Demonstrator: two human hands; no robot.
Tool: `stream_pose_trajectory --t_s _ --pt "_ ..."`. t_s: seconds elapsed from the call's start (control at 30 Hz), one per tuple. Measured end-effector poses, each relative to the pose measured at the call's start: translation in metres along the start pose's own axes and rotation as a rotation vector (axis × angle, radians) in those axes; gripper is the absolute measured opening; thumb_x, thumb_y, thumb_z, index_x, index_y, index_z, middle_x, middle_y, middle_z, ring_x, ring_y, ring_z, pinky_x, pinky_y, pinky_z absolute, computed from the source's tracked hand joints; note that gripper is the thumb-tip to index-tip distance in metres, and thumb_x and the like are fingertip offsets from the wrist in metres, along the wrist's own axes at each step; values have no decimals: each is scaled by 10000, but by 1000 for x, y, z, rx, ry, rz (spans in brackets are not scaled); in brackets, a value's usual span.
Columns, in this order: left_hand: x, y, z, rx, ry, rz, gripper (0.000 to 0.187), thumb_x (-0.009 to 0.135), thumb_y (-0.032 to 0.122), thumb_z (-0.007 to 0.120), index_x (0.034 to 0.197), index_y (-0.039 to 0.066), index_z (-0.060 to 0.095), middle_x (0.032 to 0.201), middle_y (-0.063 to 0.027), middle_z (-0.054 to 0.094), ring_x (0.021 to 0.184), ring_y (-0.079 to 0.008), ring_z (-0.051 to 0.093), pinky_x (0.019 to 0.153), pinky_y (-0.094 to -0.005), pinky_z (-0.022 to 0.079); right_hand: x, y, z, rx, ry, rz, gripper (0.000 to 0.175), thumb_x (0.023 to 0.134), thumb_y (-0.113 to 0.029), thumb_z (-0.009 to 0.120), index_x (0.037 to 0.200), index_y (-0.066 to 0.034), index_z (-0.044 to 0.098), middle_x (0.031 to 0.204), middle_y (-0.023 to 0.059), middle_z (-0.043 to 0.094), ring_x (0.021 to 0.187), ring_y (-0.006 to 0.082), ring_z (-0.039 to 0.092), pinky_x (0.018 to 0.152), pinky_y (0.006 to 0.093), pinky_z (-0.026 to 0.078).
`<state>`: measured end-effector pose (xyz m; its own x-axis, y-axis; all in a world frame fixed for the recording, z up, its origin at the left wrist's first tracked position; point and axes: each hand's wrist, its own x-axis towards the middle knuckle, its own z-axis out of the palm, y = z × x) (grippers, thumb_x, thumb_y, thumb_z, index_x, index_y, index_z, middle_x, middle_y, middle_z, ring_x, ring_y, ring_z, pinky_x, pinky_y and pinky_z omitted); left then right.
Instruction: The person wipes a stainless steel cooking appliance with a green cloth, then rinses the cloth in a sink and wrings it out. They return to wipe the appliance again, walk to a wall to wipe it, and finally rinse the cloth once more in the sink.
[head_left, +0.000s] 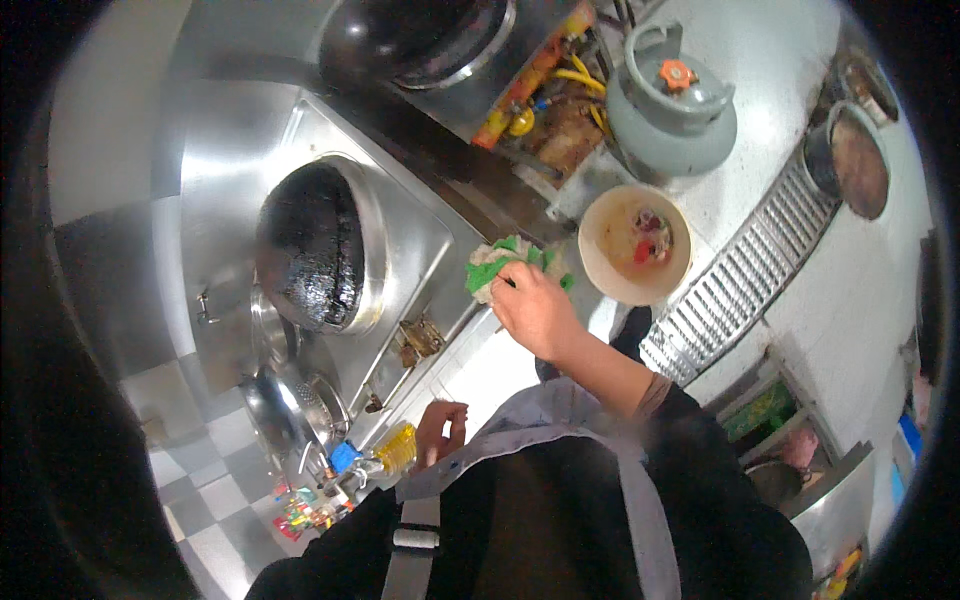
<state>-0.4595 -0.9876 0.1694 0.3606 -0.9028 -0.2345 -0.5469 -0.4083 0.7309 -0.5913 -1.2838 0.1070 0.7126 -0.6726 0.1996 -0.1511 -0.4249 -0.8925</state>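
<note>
My right hand (536, 311) grips a crumpled green and beige cloth (491, 274) at the front edge of the stainless steel stove counter (409, 217). Part of the cloth is hidden under the fingers. Close to my waist, my left hand (442, 431) is loosely curled with a gap between thumb and fingers, and nothing shows in it. A bottle of yellow oil (397, 448) stands beside that hand. On the counter ahead, a blackened wok (311, 247) sits tilted in a metal ring (371, 255).
A pale bucket (592, 247) with murky water and scraps stands on the floor, near a grey gas cylinder (667, 127). A metal drain grate (742, 270) crosses the floor. Metal pans (277, 412) and a wall tap (206, 309) lie left. Another dark wok (405, 34) is farther off.
</note>
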Motion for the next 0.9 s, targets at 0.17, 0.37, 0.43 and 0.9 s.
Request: stream_pose_trajectory --t_s 0.17,0.37,0.43,0.9 --pt "-16 32 3 226 189 115 128 863 -5 639 983 38 649 844 -106 650 715 -202 657 667 -303 531 -2 12 21 -156 -103 -151 181 822 -138 634 992 -79 644 1048 112 575 960 336 590 837 445 507" --pt "-35 3 -7 132 251 26 162 844 27 656 1004 45 674 913 -108 658 732 -208 654 663 -314 544 -90 65 25 -20 -195 112 215 826 -101 641 1040 -104 665 1033 157 584 974 351 593 852 454 497" --pt "-53 -30 -8 205 339 -9 170 858 35 647 1024 57 673 923 -111 652 735 -203 651 668 -312 547 -116 84 -1 -99 33 316 218 835 -85 654 1052 -84 667 1043 190 602 988 368 593 865 440 484" --pt "-168 -308 -16 -600 -81 -380 473 905 194 663 1333 103 484 926 -102 626 828 -181 603 748 -314 500 -273 95 -93 -752 -622 796 314 781 -288 655 1010 -93 745 1047 206 701 988 349 683 842 413 551"
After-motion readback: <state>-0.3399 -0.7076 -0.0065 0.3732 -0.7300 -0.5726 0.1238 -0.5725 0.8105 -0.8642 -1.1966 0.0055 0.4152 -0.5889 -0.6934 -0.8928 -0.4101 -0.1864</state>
